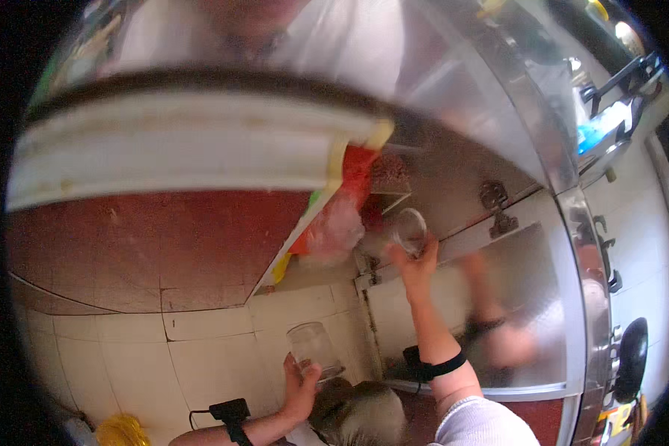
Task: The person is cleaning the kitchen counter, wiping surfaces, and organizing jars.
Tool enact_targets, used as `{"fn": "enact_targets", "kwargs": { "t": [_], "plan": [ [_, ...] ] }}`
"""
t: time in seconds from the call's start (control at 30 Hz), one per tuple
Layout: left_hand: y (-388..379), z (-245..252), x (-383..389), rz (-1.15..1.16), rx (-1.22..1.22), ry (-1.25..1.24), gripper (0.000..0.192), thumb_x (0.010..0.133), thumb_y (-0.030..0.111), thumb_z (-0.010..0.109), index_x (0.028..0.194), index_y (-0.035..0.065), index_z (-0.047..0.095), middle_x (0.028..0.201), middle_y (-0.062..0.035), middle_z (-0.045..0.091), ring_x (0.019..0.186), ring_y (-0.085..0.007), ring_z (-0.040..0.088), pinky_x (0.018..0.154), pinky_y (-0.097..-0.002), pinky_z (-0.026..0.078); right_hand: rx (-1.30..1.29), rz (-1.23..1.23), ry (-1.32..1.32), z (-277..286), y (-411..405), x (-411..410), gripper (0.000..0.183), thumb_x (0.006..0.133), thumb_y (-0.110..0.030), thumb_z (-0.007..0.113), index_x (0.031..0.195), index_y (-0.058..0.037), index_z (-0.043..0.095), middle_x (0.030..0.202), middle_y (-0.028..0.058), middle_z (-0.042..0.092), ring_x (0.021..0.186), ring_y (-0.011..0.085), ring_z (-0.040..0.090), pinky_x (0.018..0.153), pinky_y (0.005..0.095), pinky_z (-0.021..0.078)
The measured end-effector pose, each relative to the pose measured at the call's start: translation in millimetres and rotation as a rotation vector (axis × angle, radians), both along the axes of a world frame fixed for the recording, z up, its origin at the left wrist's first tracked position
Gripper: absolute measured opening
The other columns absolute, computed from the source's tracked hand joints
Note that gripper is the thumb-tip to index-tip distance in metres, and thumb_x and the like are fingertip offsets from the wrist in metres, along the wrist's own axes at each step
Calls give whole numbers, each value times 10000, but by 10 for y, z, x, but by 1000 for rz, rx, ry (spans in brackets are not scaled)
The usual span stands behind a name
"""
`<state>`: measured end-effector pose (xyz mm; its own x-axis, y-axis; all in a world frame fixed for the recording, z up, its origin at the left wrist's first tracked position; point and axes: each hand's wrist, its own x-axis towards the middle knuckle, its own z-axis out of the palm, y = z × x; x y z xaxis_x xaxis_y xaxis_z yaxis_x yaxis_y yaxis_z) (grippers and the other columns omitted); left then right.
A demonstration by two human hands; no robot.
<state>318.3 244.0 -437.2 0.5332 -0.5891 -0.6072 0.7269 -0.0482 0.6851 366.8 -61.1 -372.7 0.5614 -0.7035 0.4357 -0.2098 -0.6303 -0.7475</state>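
Note:
My left hand [301, 390], low in the middle of the view, grips a clear glass or plastic jar [314, 347] near one end. The jar is tilted above the tiled floor. Farther up and to the right, my right hand [418, 270] holds a round, clear lid-like piece [411, 229] by its edge, between thumb and fingers. Blur hides whether it is a flat lid or a shallow vessel. The round piece is beside the open cabinet interior, apart from the jar.
A shiny cabinet door [513, 312] mirrors my right arm. Its hinge [496, 206] shows above. A dark red panel [145, 251] with a pale edge spans the left. Clear plastic bags [334, 228] and a red bag [359, 167] sit between. A yellow bag [121, 430] lies low left.

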Motion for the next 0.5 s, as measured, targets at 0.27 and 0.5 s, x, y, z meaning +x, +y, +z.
{"fn": "enact_targets", "kwargs": {
  "t": [0.27, 0.5],
  "plan": [
    [-70, -265, 165, 51, -139, 32, 794, 853, 455, 480, 1359, 32, 39, 1258, -172, 357, 1064, -232, 438, 725, -305, 450, -49, -155, -185, -555, -119, 370, 770, 667, -148, 760, 1242, 59, 292, 1182, 162, 400, 1078, 230, 420, 892, 323, 380],
    [22, -142, 46, 87, -168, -57, 764, 866, 471, 432, 1357, 24, 54, 1272, -205, 347, 990, -227, 462, 728, -302, 454, 195, -52, -518, -1075, 2, 936, 727, 695, -192, 728, 1227, 43, 291, 1182, 178, 411, 1086, 271, 427, 930, 357, 352]
  ]
}}
